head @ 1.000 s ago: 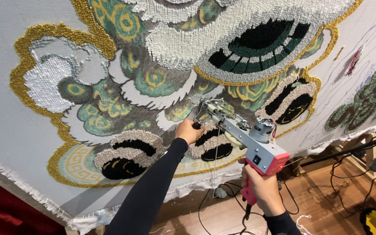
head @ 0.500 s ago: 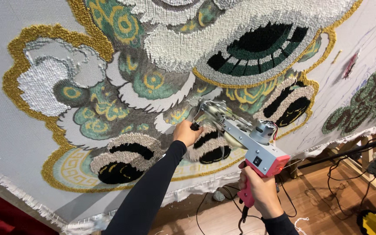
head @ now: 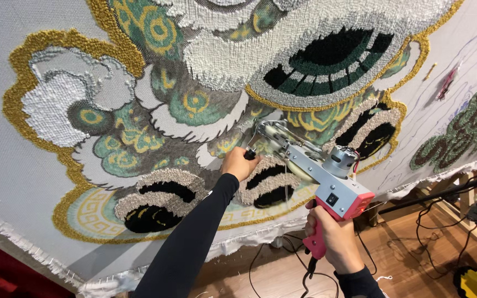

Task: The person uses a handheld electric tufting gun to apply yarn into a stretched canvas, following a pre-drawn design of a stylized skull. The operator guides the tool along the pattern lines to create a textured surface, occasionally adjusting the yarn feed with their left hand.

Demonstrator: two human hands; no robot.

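A rug-tufting workshop. A large stretched backing cloth (head: pixel 23 182), partly filled with gold, green, white and black pile, hangs just ahead of the hands; its frayed edge runs below them. Cables (head: pixel 443 221) trail over the wooden floor (head: pixel 404 265), below and beside the tufting gun's (head: pixel 316 171) grip.

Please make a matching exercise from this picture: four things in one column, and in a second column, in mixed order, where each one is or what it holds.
1. left hand
2. right hand
3. tufting gun
4. cables

a. on the wooden floor
b. grips the pink rear handle
c. its front end against the tufted cloth
d. grips the black front knob

Pairs: 1-d, 2-b, 3-c, 4-a
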